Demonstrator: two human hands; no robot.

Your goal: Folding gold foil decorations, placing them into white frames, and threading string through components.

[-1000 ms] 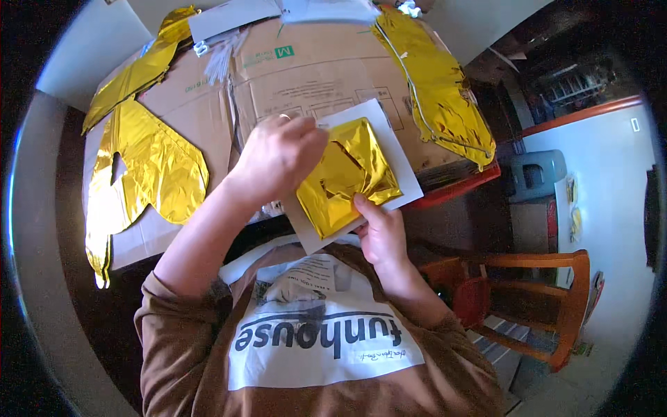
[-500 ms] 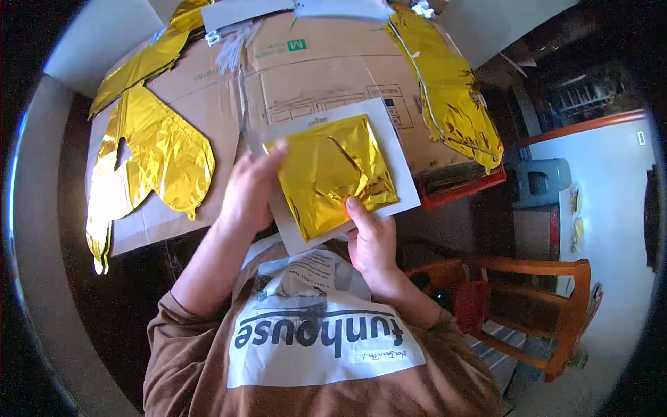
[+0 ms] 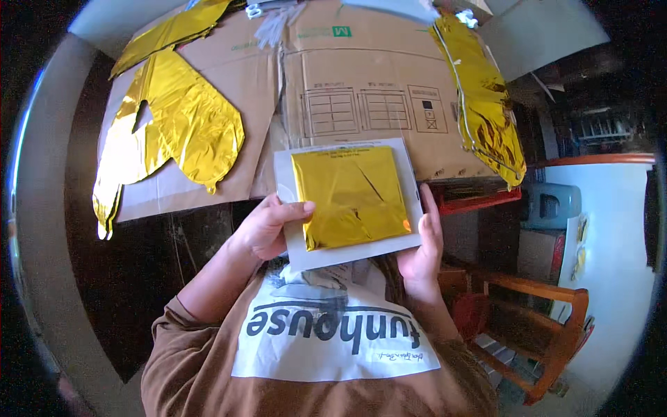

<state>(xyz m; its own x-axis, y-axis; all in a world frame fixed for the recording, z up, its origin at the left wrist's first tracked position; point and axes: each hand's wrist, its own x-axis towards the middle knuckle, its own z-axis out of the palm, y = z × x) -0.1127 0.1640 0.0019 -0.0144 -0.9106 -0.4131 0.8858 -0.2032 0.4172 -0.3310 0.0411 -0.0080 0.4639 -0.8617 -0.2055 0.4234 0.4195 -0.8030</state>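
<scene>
Between my hands is a folded gold foil balloon [image 3: 354, 198] lying flat on a white card [image 3: 286, 167]. My left hand [image 3: 269, 226] grips the card's left side, its thumb resting on the foil's left edge and its other fingers underneath. Along the right edge, my right hand [image 3: 422, 243] supports the card with its fingers upright and its thumb beside the edge. On the left of the cardboard lies a flat, uninflated gold foil balloon [image 3: 184, 115] with a curved outline.
Flattened brown cardboard [image 3: 375, 62] covers the work surface ahead. More gold foil [image 3: 486, 104] lies along its right side, and another gold sheet [image 3: 170, 38] at the far left. A wooden chair [image 3: 528, 299] stands at the right, near a grey-blue plastic stool [image 3: 552, 205].
My right thumb has left the foil's front and moved to the card's right edge. My left hand has lowered onto the left side. The card sits straighter, and the foil looks flatter.
</scene>
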